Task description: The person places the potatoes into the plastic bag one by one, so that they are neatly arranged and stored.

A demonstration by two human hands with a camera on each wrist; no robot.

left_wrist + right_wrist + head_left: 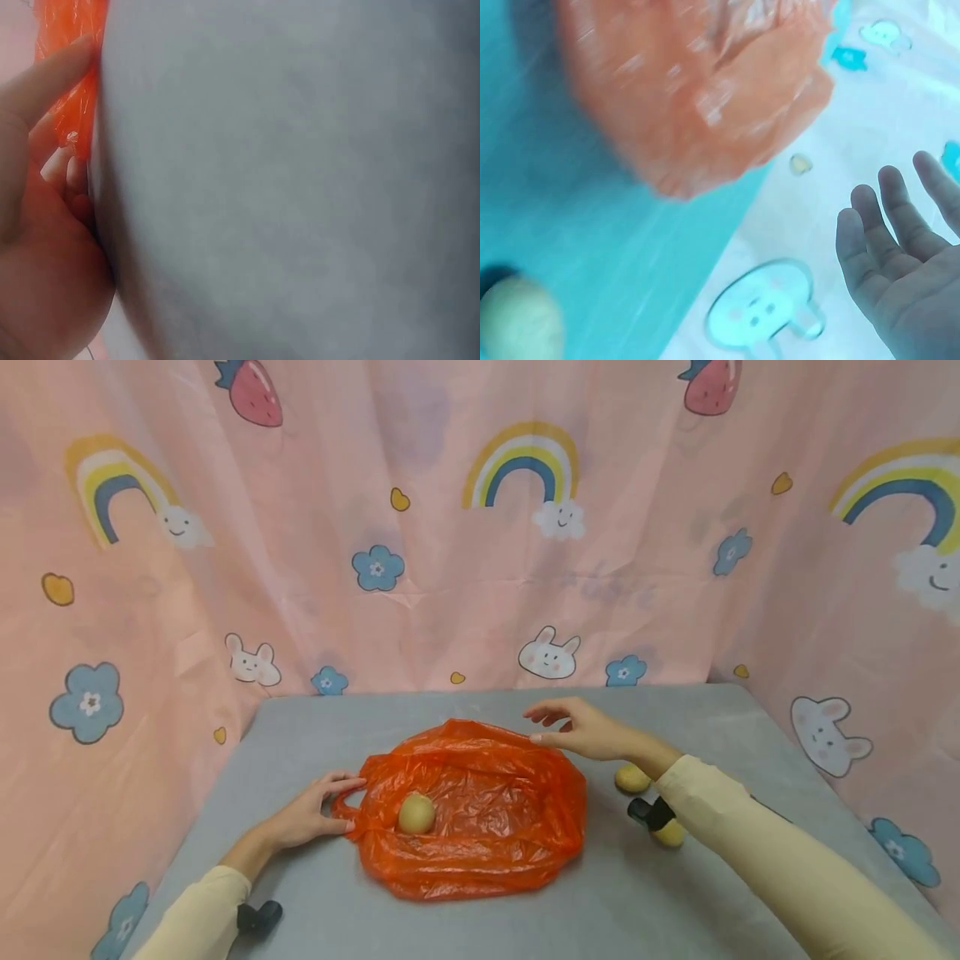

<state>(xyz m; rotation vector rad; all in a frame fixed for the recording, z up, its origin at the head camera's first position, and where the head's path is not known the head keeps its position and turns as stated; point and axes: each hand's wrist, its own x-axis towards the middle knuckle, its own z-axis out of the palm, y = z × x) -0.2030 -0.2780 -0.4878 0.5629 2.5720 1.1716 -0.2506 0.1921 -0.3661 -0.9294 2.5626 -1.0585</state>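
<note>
A crumpled orange plastic bag (480,868) lies spread on the grey table, its mouth facing up. At the left of the mouth sits a round, pale yellow-green potato-like thing (416,814). My left hand (311,810) holds the bag's left end by the handle loop; in the left wrist view its thumb (56,82) lies against the orange plastic. My right hand (581,727) hovers at the bag's far right rim with fingers loosely extended and nothing in them. In the right wrist view, the right hand (922,277) appears apart from the bag (697,97).
Right of the bag, partly under my right forearm, lie two yellowish potato-like things, one farther back (632,778) and one nearer (670,835). Dark wrist-camera mounts (258,917) stick out from both sleeves. A pink patterned curtain (450,627) encloses the table's back and sides.
</note>
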